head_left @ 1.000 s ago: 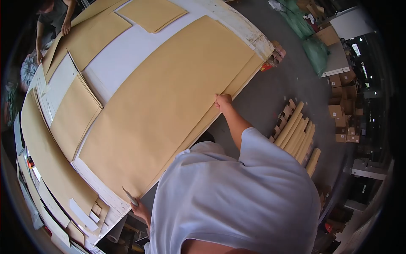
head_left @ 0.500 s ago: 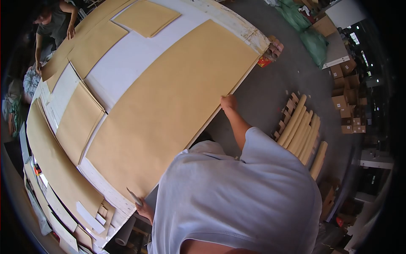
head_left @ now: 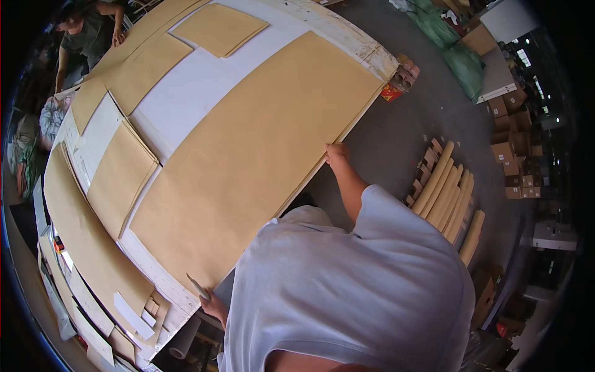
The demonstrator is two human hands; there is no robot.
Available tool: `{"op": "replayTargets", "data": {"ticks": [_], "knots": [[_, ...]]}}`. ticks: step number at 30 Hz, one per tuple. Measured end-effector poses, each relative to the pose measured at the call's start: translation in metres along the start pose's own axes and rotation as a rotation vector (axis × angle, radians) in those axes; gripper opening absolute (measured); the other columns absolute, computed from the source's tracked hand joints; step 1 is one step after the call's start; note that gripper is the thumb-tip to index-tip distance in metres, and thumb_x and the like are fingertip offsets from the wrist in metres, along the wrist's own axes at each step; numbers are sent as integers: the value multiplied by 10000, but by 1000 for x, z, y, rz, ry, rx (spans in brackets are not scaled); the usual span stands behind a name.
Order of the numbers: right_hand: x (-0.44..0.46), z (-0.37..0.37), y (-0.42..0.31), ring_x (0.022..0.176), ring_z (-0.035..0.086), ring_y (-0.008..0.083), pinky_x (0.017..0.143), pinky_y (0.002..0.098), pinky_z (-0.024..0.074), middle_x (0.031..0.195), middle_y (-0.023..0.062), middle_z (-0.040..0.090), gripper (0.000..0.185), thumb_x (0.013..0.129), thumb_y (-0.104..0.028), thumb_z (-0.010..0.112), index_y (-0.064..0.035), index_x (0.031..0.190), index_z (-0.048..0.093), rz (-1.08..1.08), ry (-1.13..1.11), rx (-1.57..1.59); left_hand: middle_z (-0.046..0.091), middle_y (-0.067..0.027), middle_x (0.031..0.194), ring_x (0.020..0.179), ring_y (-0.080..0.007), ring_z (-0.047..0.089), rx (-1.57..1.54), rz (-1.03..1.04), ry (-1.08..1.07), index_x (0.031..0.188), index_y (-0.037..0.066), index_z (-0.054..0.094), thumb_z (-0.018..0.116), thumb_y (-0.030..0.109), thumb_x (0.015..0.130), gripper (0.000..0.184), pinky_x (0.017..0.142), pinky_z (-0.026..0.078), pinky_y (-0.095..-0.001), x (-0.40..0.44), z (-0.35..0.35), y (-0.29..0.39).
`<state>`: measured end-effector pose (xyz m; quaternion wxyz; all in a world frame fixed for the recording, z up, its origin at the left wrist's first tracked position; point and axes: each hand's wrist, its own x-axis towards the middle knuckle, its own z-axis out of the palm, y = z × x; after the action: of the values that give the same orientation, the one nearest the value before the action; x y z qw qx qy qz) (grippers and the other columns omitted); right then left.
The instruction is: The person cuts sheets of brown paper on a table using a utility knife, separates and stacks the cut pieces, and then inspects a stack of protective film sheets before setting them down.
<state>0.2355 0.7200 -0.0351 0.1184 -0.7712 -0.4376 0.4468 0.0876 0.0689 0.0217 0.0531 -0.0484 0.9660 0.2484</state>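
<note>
The large brown sheet (head_left: 251,155) is lying flat on the table (head_left: 372,54), running along its near edge, between and ahead of both hands. At that edge, the right hand (head_left: 337,153) is closing its fingers on the sheet's margin, pinching it. The left hand (head_left: 214,306) is curling round a slim pointed tool (head_left: 198,286) by the sheet's lower corner, its tip pointing over the paper. Smaller brown sheets (head_left: 124,178) are resting farther across the table, and a co-worker (head_left: 90,38) is leaning at its far side.
</note>
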Motion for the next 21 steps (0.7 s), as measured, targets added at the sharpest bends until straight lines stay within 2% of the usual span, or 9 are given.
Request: {"op": "replayTargets", "data": {"ticks": [2, 7, 9, 13, 15, 16, 18, 19, 21], "knots": [[-3, -2, -1, 541, 632, 202, 479, 349, 537, 756, 107, 681, 149, 863, -155, 711, -13, 891, 676, 18, 2, 29, 677, -200, 838, 805, -370, 664, -36, 38, -10, 944, 10, 649, 662, 275, 885, 272, 722, 494, -452, 2, 3, -7], [5, -1, 7, 567, 652, 204, 488, 338, 548, 769, 115, 692, 179, 872, -169, 696, 8, 882, 679, 4, 0, 42, 682, -192, 845, 811, -354, 667, -40, -20, 18, 961, 9, 657, 668, 263, 881, 266, 727, 496, -445, 0, 5, -2], [16, 2, 13, 634, 726, 283, 587, 406, 595, 756, 187, 716, 173, 775, -185, 670, -17, 781, 707, -79, 51, -83, 684, -189, 847, 812, -349, 668, -28, -32, 12, 963, 11, 659, 669, 259, 882, 261, 727, 497, -442, -1, 2, 4], [63, 23, 33, 687, 728, 320, 603, 435, 590, 817, 198, 725, 186, 753, -198, 680, -20, 796, 714, -122, 200, -127, 685, -184, 848, 811, -345, 668, -63, -22, -5, 970, 14, 660, 668, 251, 884, 253, 723, 497, -438, 0, 2, 3], [68, 25, 32, 699, 725, 316, 604, 445, 576, 825, 177, 730, 190, 748, -202, 692, -14, 771, 698, -8, 174, -131, 685, -183, 844, 807, -346, 668, -66, -11, 1, 967, 14, 658, 667, 254, 885, 254, 722, 496, -439, 0, 3, 1], [68, 26, 32, 699, 725, 316, 604, 445, 576, 825, 177, 730, 190, 748, -202, 692, -14, 771, 698, -8, 174, -131, 684, -181, 840, 804, -347, 667, -70, 0, 6, 965, 15, 657, 666, 257, 886, 255, 721, 496, -440, -1, 4, 1], [68, 27, 30, 564, 666, 279, 556, 440, 552, 701, 134, 680, 145, 774, -161, 678, -40, 699, 647, 87, 116, 169, 684, -180, 838, 802, -348, 667, -48, -22, 10, 957, 15, 655, 666, 257, 887, 252, 719, 496, -440, -2, 4, 2], [58, 23, 22, 564, 666, 279, 556, 440, 552, 701, 134, 680, 145, 774, -161, 678, -40, 699, 647, 86, 117, 169, 684, -179, 835, 800, -348, 667, -26, -43, 15, 950, 15, 654, 665, 257, 888, 250, 716, 496, -440, -2, 5, 4], [39, 15, 8, 558, 540, 180, 617, 413, 542, 770, 70, 622, 131, 882, -147, 697, -45, 950, 652, 271, -1, 433, 681, -179, 832, 794, -347, 665, -43, -19, 13, 944, 14, 652, 665, 254, 888, 247, 714, 495, -438, -1, 5, 3]]}}
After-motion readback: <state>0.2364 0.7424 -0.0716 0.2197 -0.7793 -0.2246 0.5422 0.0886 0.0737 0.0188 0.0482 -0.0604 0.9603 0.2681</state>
